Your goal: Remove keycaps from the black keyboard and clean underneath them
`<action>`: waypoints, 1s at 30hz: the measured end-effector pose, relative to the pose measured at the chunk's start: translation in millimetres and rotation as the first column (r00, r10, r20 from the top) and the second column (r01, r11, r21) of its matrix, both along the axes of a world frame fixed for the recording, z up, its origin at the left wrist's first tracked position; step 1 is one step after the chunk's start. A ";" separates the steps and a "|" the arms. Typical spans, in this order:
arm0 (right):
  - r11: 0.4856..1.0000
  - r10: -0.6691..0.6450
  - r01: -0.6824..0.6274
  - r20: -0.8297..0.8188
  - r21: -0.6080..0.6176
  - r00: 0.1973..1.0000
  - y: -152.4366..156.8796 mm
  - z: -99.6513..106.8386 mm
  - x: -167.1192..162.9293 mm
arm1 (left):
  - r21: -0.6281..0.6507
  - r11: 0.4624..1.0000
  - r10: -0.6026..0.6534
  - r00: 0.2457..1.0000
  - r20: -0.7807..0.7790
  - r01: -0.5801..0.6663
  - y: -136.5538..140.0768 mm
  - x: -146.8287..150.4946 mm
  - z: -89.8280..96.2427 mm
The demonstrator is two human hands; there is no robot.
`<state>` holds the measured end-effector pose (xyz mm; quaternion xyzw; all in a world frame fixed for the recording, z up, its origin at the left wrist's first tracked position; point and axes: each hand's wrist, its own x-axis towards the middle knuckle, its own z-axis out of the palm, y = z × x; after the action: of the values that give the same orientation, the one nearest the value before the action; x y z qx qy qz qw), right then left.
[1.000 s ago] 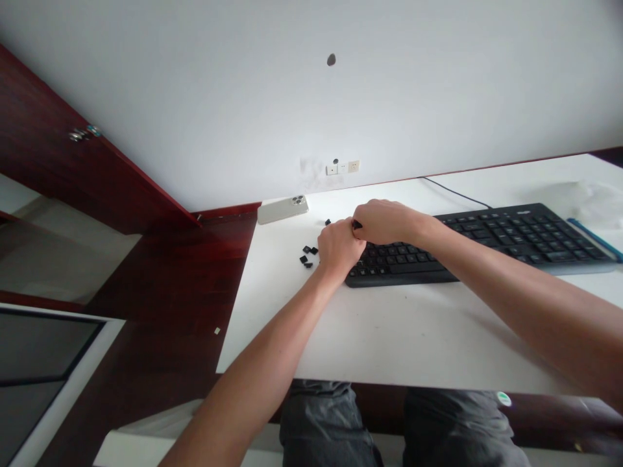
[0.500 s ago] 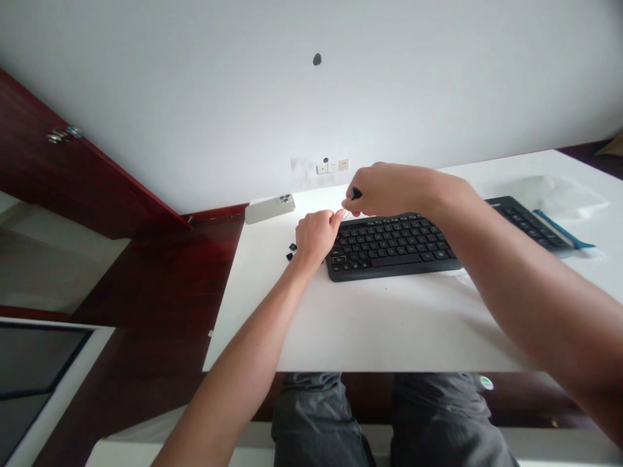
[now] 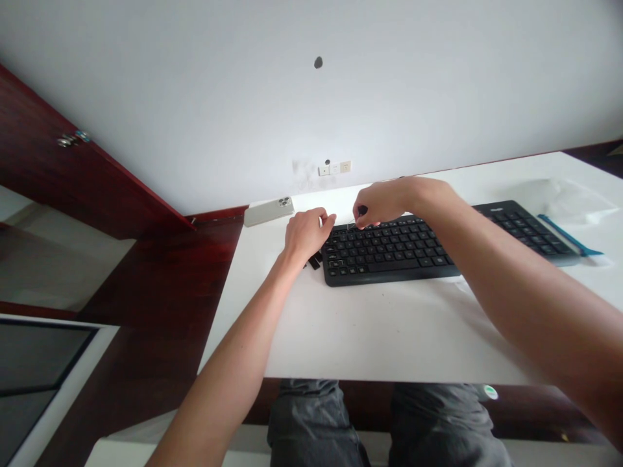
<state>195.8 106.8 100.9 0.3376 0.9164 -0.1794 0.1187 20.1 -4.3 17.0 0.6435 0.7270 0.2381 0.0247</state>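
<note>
A black keyboard (image 3: 394, 256) lies on the white table, some keys gone at its left end. Over its upper left edge, my right hand (image 3: 382, 202) is closed around the dark handle of a keycap puller (image 3: 351, 224); thin wires stick out below the fingers, at the top row of keys. My left hand (image 3: 307, 232) hovers at the keyboard's left end, thumb and forefinger apart, nothing visible between them. Loose black keycaps (image 3: 315, 261) lie under and beside my left wrist, partly hidden by it.
A pale phone (image 3: 269, 211) lies face down at the table's back left corner. Right of the keyboard are a blue-handled brush-like tool (image 3: 569, 235) and a crumpled clear plastic bag (image 3: 559, 198). Wall sockets (image 3: 334, 168) sit behind the table (image 3: 341, 337).
My hands have come apart: the left drew back from the puller's wires and its thumb opened. My right hand lowered the puller onto the keyboard's top row.
</note>
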 end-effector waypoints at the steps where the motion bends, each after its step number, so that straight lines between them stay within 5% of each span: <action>1: 0.999 0.021 -0.019 0.065 -0.026 0.998 0.3 0.3 -0.3 | 0.004 0.998 -0.055 0.998 0.034 0.055 -1.3 1.9 2.3; 7: 0.992 0.128 -0.125 0.102 -0.035 0.987 -0.9 9.1 0.7 | 0.025 0.936 -0.351 0.920 0.176 0.352 -9.0 8.3 10.0; 15: 0.975 0.050 -0.047 0.009 -0.217 0.999 2.1 16.0 8.7 | 0.153 0.949 -0.295 0.948 0.117 0.276 -5.5 5.4 9.7; 19: 0.927 0.043 -0.085 -0.123 -0.366 0.991 17.3 16.7 18.0 | 0.243 0.940 -0.282 0.946 0.160 0.239 -6.3 3.3 9.2; 24: 0.818 -0.288 -0.010 -0.424 -0.575 0.859 22.3 11.3 15.6 | 0.362 0.924 -0.187 0.972 0.146 0.123 -6.9 5.6 6.0; 30: 0.798 -0.455 0.041 -0.556 -0.601 0.695 8.8 5.7 -3.5 | 0.431 0.880 -0.269 0.957 0.107 0.199 -5.3 9.3 4.4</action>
<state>192.3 115.6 106.5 0.3265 0.7467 -0.5574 -0.1589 29.4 -9.6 21.4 0.6953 0.5720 0.4345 -0.0244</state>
